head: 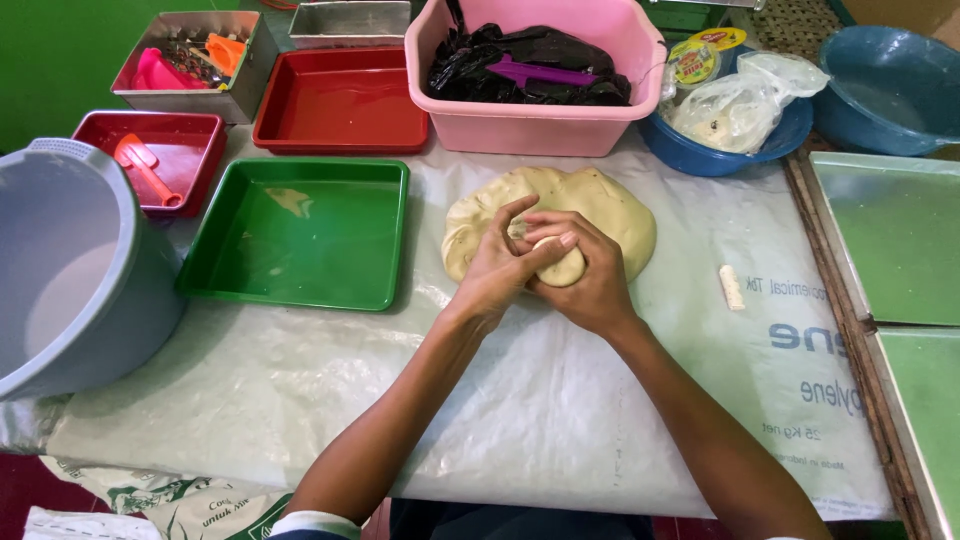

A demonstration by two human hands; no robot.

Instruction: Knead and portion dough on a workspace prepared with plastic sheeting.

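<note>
Step in hand, by my read: portioning and shaping. Both hands are clasped around a small dough lump [562,266] right at the near edge of the big dough slab [560,215], which lies flat on the plastic sheet [520,400].

Left hand [497,268]: fingers curled over the top of the lump, pressed together, thumb side against the slab. Right hand [590,280]: cupped under and around the lump, fingers wrapped over the left fingertips. Neither hand is spread; together they enclose the lump, with only its near face showing.

Can't tell whether the lump is fully torn from the slab or attached at the back (hands hide the join).

Nearby: green tray [300,235] left of the slab, only smears inside. One small rolled dough stick [732,287] lies apart on the right. Red tray [340,100] and pink tub [540,125] sit behind; grey bucket [70,260] far left.

Next move likely calls for a clean pinch or twist to free the lump, then even palm pressure to shape it (the dough looks soft, so a light squeeze should do).
</note>
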